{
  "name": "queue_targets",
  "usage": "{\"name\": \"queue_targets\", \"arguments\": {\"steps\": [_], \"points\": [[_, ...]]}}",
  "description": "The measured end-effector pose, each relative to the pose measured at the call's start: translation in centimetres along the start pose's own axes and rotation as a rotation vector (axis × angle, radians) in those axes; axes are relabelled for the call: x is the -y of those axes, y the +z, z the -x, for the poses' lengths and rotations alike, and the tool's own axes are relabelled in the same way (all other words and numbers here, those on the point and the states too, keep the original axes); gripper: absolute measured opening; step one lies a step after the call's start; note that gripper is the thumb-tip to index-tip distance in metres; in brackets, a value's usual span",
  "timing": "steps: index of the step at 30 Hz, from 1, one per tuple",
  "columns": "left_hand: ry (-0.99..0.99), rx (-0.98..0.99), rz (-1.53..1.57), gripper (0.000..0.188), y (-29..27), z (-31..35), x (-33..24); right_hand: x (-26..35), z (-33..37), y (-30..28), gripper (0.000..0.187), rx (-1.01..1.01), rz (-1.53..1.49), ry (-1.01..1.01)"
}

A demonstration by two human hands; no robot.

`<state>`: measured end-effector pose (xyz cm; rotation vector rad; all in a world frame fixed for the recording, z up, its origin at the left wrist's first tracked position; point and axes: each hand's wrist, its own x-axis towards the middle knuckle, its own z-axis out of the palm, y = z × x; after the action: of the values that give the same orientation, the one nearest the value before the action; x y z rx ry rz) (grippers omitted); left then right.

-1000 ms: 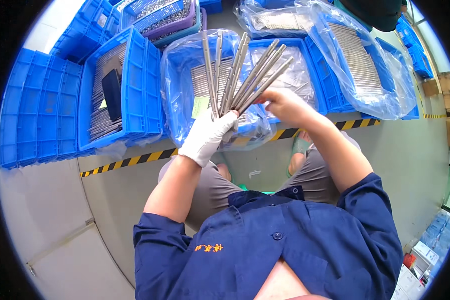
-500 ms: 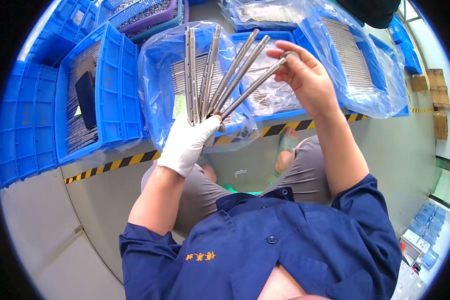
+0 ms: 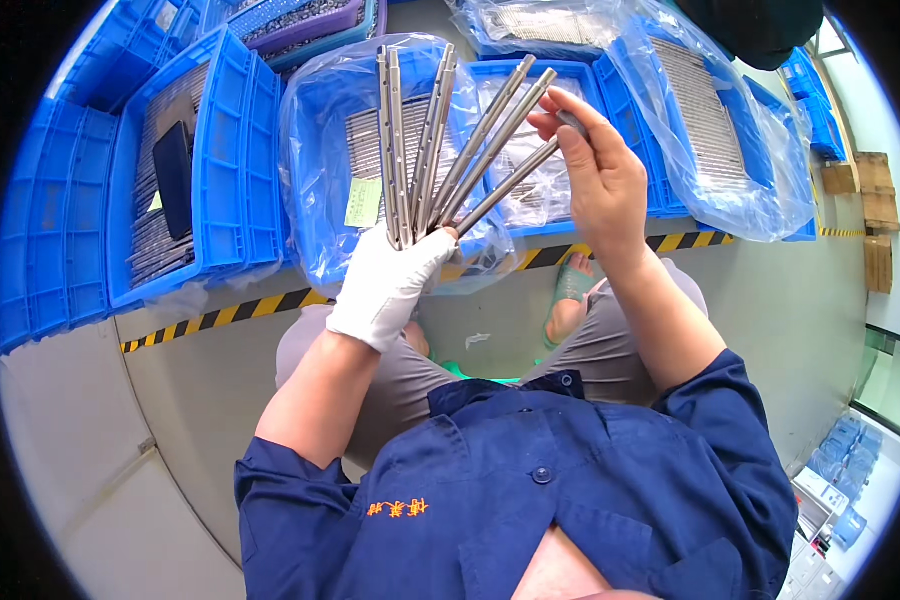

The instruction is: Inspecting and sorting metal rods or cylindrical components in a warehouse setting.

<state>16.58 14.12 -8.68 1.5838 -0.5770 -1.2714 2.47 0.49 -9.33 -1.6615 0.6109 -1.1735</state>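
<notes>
White-gloved left hand (image 3: 390,285) clenched round fanned metal rods (image 3: 433,140), right hand (image 3: 610,180) higher, fingers pinching a dark piece (image 3: 572,122)

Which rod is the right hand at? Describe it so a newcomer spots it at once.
Find the plastic-lined blue crate with the pale green note; before it, the white-gloved left hand grips fanned metal rods. The rod is the rightmost, leaning furthest, the only one whose far end reaches the bare right hand.
</notes>
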Motion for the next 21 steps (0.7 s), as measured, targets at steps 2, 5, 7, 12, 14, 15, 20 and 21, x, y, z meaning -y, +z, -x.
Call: {"name": "queue_targets", "arguments": {"steps": [2,5,7,12,14,15,20,21], "points": [[-0.012,0.019,-0.016,0.021,-0.3,0.0,-0.3,0.4,-0.5,-0.8,0.03,0.118,-0.029,0.14],[-0.047,0.053,-0.056,0.021,-1.5,-0.5,-0.6,0.9,-1.7,-3.1,0.04,0.408,-0.158,0.313],[-0.024,0.039,-0.049,0.02,-2.2,-0.5,-0.2,1.5,-2.3,-4.4,0.043,0.548,-0.144,0.395],[0.028,0.02,-0.112,0.018,-2.3,0.0,-0.8,0.4,-3.9,-7.6,0.041,0.425,-0.262,0.308],[0.023,0.001,-0.111,0.017,-1.8,0.2,-0.9,0.3,-3.4,-6.6,0.042,0.466,-0.346,0.339],[0.028,-0.007,-0.128,0.017,-1.6,0.3,-1.0,0.5,-3.4,-6.3,0.044,0.492,-0.33,0.347],[0.026,-0.001,-0.19,0.015,-1.5,0.1,-0.7,0.8,-3.3,-6.3,0.042,0.545,-0.333,0.357],[0.024,-0.008,-0.164,0.015,-1.4,0.1,-0.8,1.0,-3.2,-6.2,0.036,0.524,-0.254,0.34]]}}
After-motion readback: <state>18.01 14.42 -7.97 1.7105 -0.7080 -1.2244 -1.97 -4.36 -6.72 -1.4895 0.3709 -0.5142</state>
